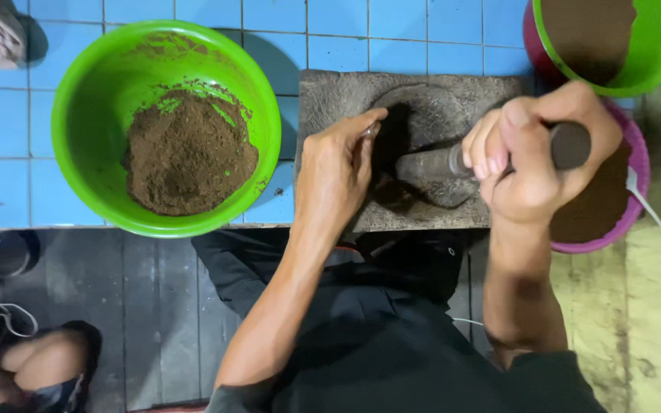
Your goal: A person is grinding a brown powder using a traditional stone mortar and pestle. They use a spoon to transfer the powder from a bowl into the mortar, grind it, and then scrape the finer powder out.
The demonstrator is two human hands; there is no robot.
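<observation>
A single head-worn camera looks almost straight down from close above, past the person's own lap, onto the blue-tiled worktop [193, 15]; its near edge crosses mid-frame, with grey plank floor [154, 306] below.

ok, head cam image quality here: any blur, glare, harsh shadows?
Head view: mostly sharp; the green bowl casts a dark shadow up-right on the blue tiles, so light comes from lower left. The stone mortar hollow under the left hand is deep in shadow. The right hand on the pestle looks slightly soft. No strong glare; lower left floor is dim.
</observation>
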